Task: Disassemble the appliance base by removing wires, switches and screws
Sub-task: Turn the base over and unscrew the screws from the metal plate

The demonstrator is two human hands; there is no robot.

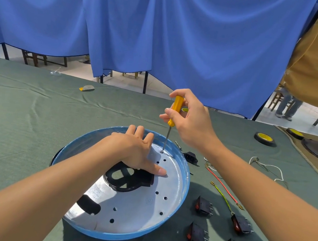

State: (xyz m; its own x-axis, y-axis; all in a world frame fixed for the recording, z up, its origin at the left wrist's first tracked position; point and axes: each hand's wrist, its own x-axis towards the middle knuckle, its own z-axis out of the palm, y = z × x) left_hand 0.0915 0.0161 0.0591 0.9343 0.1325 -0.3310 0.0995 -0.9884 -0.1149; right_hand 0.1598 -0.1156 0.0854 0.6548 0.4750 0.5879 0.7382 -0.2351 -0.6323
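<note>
The round, blue-rimmed base (185, 183) sat open side up on the green-covered table (32, 134), right in front of the person. The left hand (138, 152) lay flat inside it near the centre, fingers straight and spread and gripping nothing, palm pressing on the silver floor just above a black cut-out.

The right hand (191, 122) was clenched around the yellow handle of a screwdriver (176, 108), thumb and fingers wrapped about it. The tool stood nearly upright, leaning slightly toward 1 o'clock, with its tip set on a screw (162, 151) at about 1 o'clock on the base floor, just inside the rim.

Four black switches (202, 205) with red rockers lay on the cloth at 4 o'clock from the base, apart from one another. A red wire (222, 185) and a green-yellow wire (222, 197) lay loose at 3 o'clock, between the base and the right forearm. A black plug socket (190, 157) rested just outside the rim at 2 o'clock. Farther out at 2 o'clock were a white wire (268, 167) and a tape roll (265, 138). A blue curtain (165, 31) hung beyond the table at 12 o'clock.
</note>
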